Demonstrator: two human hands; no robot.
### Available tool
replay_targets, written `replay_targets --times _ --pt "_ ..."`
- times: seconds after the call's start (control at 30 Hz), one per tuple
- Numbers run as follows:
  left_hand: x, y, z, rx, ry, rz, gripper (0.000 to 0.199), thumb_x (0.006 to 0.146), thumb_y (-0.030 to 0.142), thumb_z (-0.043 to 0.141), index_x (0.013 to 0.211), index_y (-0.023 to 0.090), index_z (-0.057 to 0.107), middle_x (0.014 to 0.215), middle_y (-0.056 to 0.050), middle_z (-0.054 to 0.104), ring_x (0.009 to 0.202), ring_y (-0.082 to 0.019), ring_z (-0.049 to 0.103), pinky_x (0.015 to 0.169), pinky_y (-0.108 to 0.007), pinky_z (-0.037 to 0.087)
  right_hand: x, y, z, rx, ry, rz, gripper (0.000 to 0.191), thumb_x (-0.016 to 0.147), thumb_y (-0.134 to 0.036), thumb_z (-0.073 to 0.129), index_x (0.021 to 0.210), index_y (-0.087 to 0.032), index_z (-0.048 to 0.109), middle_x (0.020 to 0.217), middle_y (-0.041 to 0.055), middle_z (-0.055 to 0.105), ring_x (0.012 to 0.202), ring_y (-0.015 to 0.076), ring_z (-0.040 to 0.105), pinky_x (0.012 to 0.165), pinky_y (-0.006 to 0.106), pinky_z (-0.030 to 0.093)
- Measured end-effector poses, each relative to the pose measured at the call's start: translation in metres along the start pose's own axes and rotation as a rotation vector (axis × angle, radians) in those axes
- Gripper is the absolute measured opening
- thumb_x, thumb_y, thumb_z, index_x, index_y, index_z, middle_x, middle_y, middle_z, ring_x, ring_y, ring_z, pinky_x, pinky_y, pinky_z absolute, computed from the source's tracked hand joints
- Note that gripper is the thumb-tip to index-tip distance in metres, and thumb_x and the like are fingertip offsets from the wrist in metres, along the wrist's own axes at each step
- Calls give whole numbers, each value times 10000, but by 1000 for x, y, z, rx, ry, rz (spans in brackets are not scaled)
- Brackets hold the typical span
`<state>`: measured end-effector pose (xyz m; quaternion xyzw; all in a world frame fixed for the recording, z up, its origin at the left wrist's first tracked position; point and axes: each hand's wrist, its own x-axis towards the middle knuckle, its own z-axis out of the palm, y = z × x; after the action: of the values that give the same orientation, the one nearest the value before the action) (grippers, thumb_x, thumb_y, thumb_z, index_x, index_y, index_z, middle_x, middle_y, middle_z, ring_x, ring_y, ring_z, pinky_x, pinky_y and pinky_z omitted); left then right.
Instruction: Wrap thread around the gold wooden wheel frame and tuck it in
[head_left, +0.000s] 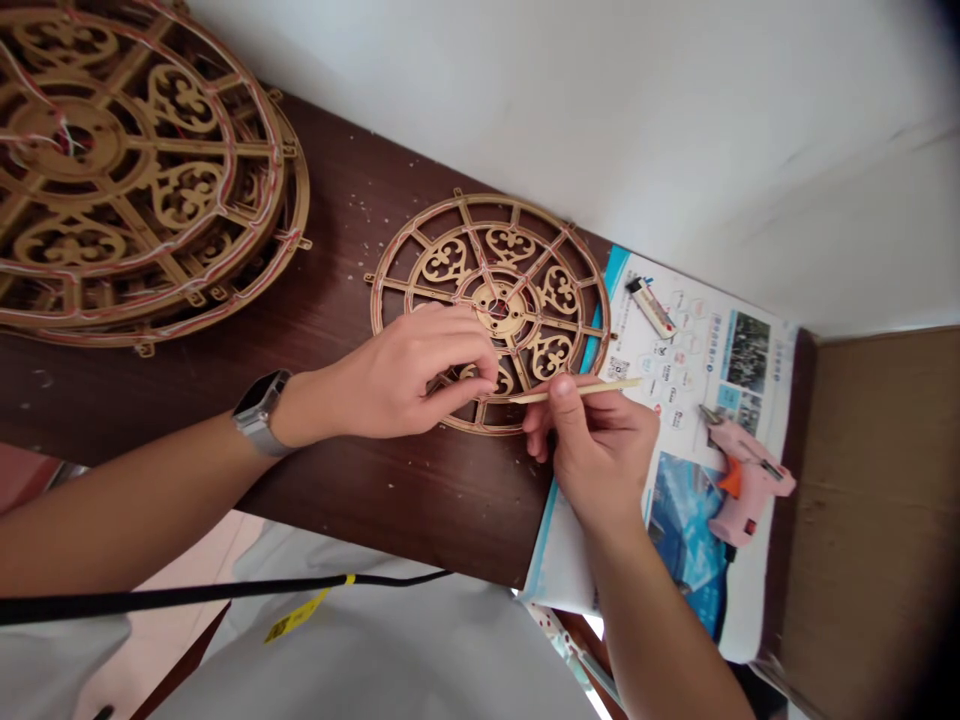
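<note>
A round gold openwork frame (502, 312) with scroll ornaments lies on the dark table, red and white wires running along its ribs and rings. My left hand (420, 375), with a watch (261, 410) on its wrist, rests over the frame's near left part. Its thumb and forefinger are bent together at the rim, and whatever they pinch is too small to make out. In my right hand (600, 440) a thin pale wooden stick (592, 390) is gripped, its tip touching or just above the near rim, close to my left fingertips.
Several larger gold frames (187, 190) with wires are stacked on the table (330, 300) at left. At right, a printed sheet (697, 410) bears a lighter (652, 307) and a pink glue gun (750, 480). A white wall and cardboard (870, 500) border the table. A black cord (187, 597) crosses below.
</note>
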<state>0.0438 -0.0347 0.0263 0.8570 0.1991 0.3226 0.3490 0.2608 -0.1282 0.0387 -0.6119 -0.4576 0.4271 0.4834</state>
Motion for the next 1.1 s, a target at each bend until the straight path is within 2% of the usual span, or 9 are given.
replay_targets --times 0.17,0.43,0.53,0.7,0.8,0.97,1.1 --pt "2 -2 -6 64 71 -49 134 1118 230 625 1011 201 700 972 -44 758 910 -196 694 873 -344 530 1 -2 -3 34 16 -2 471 1003 -602 796 795 -180 778 625 17 687 405 105 580 339 215 438" --pt "3 -3 -6 88 109 -89 122 1101 255 674 1006 231 747 976 -6 804 883 -167 736 827 -308 536 1 -2 -4 39 18 14 502 986 -653 793 806 -184 786 632 16 688 412 108 578 346 225 449" --pt "1 -6 -4 111 67 -55 123 1084 251 686 999 215 766 957 -25 795 872 -188 727 851 -343 548 1 -4 -5 26 20 0 491 992 -640 792 808 -186 787 632 13 691 420 105 586 355 218 449" --pt "-4 -8 4 227 -120 77 117 1047 184 677 1003 199 785 1018 -69 772 959 -252 705 855 -429 525 0 -1 -5 -3 18 -36 454 1034 -579 763 799 -190 773 649 17 701 431 107 588 367 224 439" --pt "-6 -5 6 263 -190 89 144 1062 169 643 1043 207 781 1057 -77 758 976 -261 667 865 -453 506 0 3 -4 -138 -13 -82 437 1064 -503 735 754 -195 746 629 15 694 434 109 573 386 237 418" --pt "-6 -8 6 203 -182 34 124 1088 182 645 1039 185 759 1023 -83 737 966 -244 653 879 -416 536 3 8 -2 -443 -157 -334 377 1070 -312 712 710 -198 726 703 37 770 555 129 654 542 264 481" --pt "-6 -11 7 183 -149 40 144 1090 170 647 1004 175 763 1014 -78 733 957 -232 663 867 -394 541 3 10 -1 -467 -194 -360 362 1070 -256 710 713 -201 713 791 39 812 585 123 679 562 257 490"
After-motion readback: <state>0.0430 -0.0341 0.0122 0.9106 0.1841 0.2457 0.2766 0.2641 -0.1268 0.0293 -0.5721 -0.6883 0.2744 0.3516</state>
